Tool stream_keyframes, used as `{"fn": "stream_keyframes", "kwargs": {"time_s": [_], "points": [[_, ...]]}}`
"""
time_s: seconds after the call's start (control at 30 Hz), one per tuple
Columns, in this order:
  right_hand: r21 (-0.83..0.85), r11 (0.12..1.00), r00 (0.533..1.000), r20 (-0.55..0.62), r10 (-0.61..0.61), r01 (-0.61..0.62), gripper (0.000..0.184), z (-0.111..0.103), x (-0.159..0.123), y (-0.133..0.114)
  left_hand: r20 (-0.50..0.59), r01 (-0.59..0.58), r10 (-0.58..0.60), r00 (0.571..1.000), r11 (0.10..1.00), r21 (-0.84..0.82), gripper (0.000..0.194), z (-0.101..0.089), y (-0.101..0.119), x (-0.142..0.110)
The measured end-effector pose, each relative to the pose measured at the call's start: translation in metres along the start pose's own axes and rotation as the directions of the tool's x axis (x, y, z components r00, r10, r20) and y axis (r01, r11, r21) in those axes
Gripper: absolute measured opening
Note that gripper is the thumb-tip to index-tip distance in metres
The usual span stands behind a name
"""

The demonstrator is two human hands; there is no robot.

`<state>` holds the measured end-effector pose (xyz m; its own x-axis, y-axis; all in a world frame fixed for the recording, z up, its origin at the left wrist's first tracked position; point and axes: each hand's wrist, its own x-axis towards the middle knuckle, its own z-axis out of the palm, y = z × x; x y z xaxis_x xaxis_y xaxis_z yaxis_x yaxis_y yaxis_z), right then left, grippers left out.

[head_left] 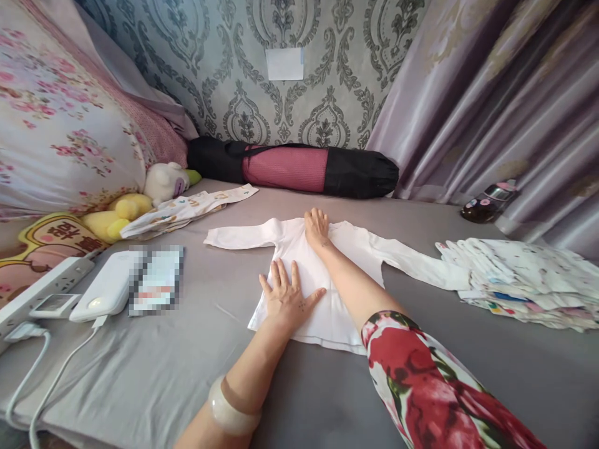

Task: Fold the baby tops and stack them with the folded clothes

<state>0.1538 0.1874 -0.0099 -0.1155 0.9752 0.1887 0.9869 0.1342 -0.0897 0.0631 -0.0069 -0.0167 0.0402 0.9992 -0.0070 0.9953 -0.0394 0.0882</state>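
A small white long-sleeved shirt [327, 299] lies spread flat on the grey bed sheet [196, 368], sleeves out to both sides. My left hand [286, 294] rests flat on the shirt's lower left part, fingers spread. My right hand [317, 228] lies palm down on the shirt's collar area, fingers stretched out. Neither hand holds anything. A pale bangle [229, 411] sits on my left wrist, and a red floral sleeve [430, 386] covers my right upper arm.
A pile of folded patterned clothes [519, 280] lies at the right. Another printed garment [187, 209] and plush toys [140, 202] lie at the left. A power bank [107, 287], a power strip [42, 287] and cables sit near the left edge. A black-and-pink rolled bag [299, 167] lies along the wall.
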Motion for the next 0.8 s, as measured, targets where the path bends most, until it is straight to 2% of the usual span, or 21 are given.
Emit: {"fn": "stream_keyframes", "kwargs": {"time_s": [0.1,0.17,0.3,0.4,0.5,0.6,0.7,0.8], "points": [[0.035,0.999,0.998,0.049,0.037,-0.038,0.048,-0.003,-0.007,0.002,-0.007,-0.01,0.01,1.0,1.0,-0.004,0.1,0.0,-0.001,0.0],[0.075,0.997,0.998,0.061,0.018,-0.022,0.054,-0.005,-0.019,0.007,0.001,-0.017,0.017,1.0,1.0,-0.016,0.101,-0.001,-0.003,0.001],[0.152,0.983,0.991,0.068,-0.117,0.106,0.055,-0.009,-0.06,0.023,0.0,-0.037,0.037,0.999,0.998,-0.049,0.099,-0.003,-0.004,0.001],[0.167,0.978,0.984,0.109,-0.144,0.125,0.053,-0.017,-0.098,0.039,-0.022,-0.14,0.139,0.99,0.988,-0.07,0.09,-0.005,-0.001,0.0],[0.179,0.976,0.968,0.194,-0.159,0.124,0.054,-0.03,-0.137,0.057,0.052,-0.289,0.296,0.954,0.95,-0.114,0.089,-0.006,0.003,-0.004],[0.168,0.971,0.949,0.235,-0.209,0.172,0.055,-0.042,-0.174,0.073,0.157,-0.386,0.409,0.899,0.909,-0.16,0.098,-0.009,0.005,-0.006],[0.177,0.954,0.932,0.23,-0.28,0.242,0.056,-0.052,-0.207,0.086,0.225,-0.407,0.443,0.868,0.893,-0.192,0.108,-0.014,0.002,-0.006],[0.219,0.927,0.897,0.261,-0.357,0.305,0.063,-0.059,-0.226,0.094,0.268,-0.408,0.451,0.851,0.891,-0.201,0.115,-0.019,-0.001,-0.005]]}}
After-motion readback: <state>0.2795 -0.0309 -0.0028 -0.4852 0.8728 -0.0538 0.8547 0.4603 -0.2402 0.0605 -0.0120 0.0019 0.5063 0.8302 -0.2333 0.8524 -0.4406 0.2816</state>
